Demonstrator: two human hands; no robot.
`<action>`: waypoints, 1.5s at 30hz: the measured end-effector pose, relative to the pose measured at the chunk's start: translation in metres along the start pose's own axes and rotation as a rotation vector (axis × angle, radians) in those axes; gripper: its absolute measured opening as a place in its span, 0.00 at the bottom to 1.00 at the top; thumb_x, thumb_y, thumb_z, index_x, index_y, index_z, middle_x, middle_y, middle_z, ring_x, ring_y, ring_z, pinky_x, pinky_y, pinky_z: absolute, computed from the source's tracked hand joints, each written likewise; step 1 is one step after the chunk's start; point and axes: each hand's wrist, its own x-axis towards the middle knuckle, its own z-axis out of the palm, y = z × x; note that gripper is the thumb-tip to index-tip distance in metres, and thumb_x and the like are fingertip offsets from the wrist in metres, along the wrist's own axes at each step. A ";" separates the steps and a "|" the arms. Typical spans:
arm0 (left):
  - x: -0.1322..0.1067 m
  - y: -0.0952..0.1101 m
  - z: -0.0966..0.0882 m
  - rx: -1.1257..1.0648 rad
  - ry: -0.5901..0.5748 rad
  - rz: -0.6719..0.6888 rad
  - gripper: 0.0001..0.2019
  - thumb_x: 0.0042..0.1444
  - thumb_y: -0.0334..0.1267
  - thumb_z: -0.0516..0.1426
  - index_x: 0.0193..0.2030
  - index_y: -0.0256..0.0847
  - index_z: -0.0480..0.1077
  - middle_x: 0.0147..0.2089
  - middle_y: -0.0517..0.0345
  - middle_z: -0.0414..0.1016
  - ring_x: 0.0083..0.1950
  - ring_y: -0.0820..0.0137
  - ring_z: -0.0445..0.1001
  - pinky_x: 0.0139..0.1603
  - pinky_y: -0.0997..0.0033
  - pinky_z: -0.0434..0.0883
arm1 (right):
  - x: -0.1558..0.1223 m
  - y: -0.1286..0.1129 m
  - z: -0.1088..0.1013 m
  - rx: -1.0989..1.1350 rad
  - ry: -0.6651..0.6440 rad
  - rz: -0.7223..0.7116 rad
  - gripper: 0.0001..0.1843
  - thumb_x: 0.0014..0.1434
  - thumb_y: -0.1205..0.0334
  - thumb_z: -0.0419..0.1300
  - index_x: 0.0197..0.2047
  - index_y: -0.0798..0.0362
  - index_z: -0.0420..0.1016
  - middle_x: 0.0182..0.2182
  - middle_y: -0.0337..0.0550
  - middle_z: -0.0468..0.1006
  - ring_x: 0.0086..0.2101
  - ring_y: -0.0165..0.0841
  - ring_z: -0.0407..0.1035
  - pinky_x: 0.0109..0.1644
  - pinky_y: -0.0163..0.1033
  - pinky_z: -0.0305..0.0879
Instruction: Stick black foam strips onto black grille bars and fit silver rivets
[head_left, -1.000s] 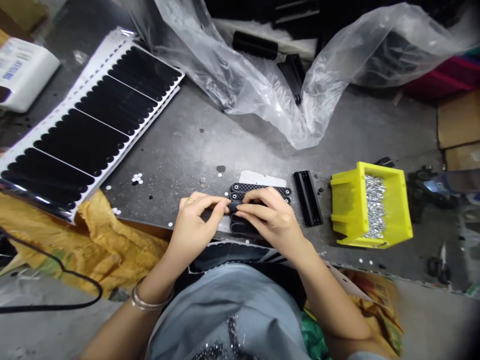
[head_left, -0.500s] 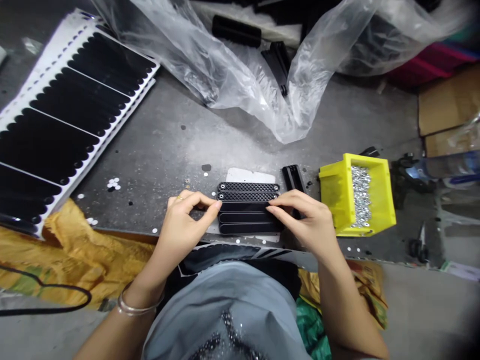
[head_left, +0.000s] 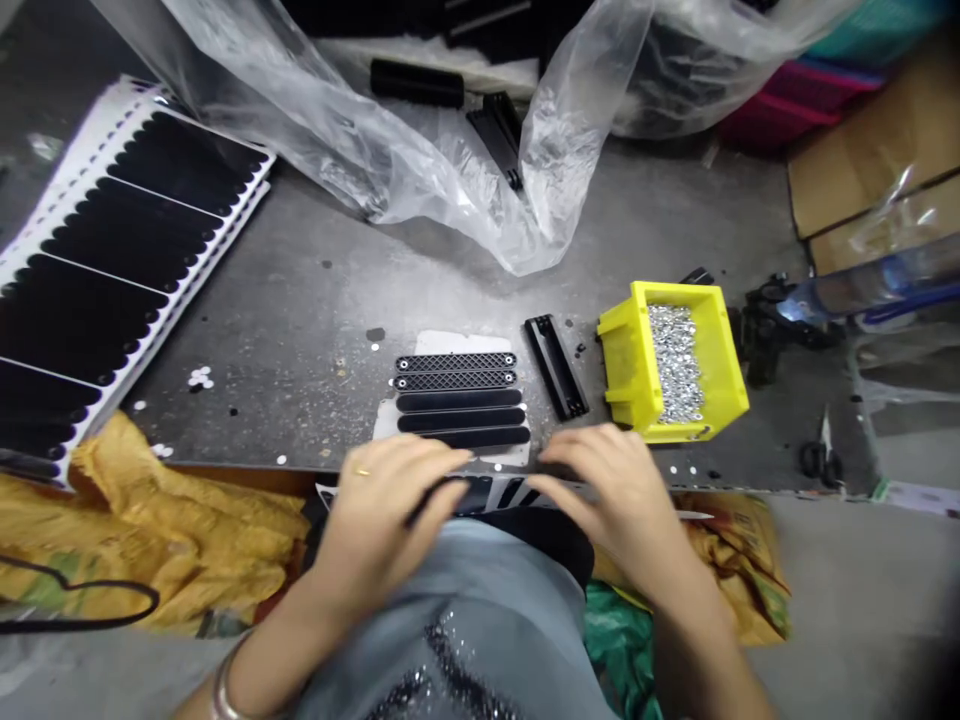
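Note:
A row of black plastic strips lies across a white card (head_left: 450, 344) at the table's front edge. Two lattice strips (head_left: 456, 371) with a light ring at each end are at the back, and smooth black strips (head_left: 459, 420) lie in front of them. My left hand (head_left: 397, 510) hovers over the table edge just below the row, thumb apart from the fingers and nothing visible in it. To the right, my right hand (head_left: 600, 490) is held in the air with thumb and fingers parted. Between and below them, a sheet with black strips (head_left: 487, 492) shows partly over the lap.
A black slotted holder (head_left: 556, 368) lies beside a yellow bin (head_left: 622, 375) of small metal parts. Stacked sheets of black stickers (head_left: 112, 270) cover the left side. Clear plastic film (head_left: 450, 200) drapes at the back. Scissors (head_left: 823, 455) lie at far right.
Both hands have let go of the smooth strip in the row and drawn back toward my body. The view has shifted, so the table things appear further left.

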 end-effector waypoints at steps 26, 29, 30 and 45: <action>-0.005 0.014 0.019 -0.006 -0.078 0.056 0.15 0.72 0.28 0.47 0.32 0.41 0.62 0.27 0.63 0.64 0.31 0.68 0.61 0.42 0.62 0.57 | -0.024 -0.035 0.032 0.348 0.070 -0.095 0.14 0.68 0.58 0.65 0.55 0.52 0.77 0.48 0.46 0.79 0.48 0.35 0.72 0.53 0.44 0.65; -0.004 0.015 0.021 -0.091 -0.112 0.074 0.15 0.72 0.27 0.47 0.32 0.41 0.62 0.27 0.63 0.64 0.31 0.68 0.61 0.42 0.63 0.58 | -0.021 -0.031 0.035 0.255 0.140 -0.092 0.17 0.67 0.61 0.66 0.58 0.52 0.76 0.47 0.46 0.79 0.46 0.35 0.71 0.52 0.45 0.64; -0.002 0.016 0.021 -0.113 -0.123 0.074 0.15 0.72 0.26 0.47 0.32 0.41 0.62 0.27 0.63 0.64 0.31 0.68 0.61 0.42 0.64 0.58 | -0.019 -0.031 0.036 0.253 0.141 -0.100 0.17 0.67 0.61 0.66 0.58 0.52 0.76 0.47 0.46 0.79 0.46 0.35 0.71 0.51 0.45 0.65; -0.003 0.004 0.017 0.232 -0.010 0.132 0.03 0.67 0.34 0.59 0.45 0.46 0.72 0.36 0.61 0.79 0.36 0.66 0.74 0.48 0.59 0.60 | -0.076 0.007 -0.013 1.211 0.180 0.225 0.08 0.73 0.52 0.55 0.43 0.45 0.70 0.46 0.42 0.72 0.36 0.35 0.80 0.39 0.47 0.82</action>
